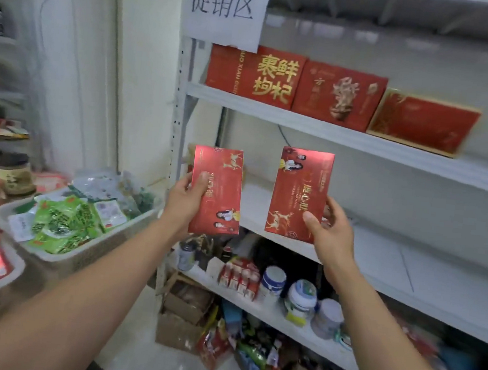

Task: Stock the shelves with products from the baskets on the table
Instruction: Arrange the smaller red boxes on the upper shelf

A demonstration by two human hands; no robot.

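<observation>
Two flat red boxes are held upright at frame centre, facing the bare middle shelf (380, 250), apparently for placing there. The left hand (185, 201) grips the left box (216, 191); the right hand (329, 233) grips the right box (299, 195). Baskets (78, 258) sit lower left.
</observation>
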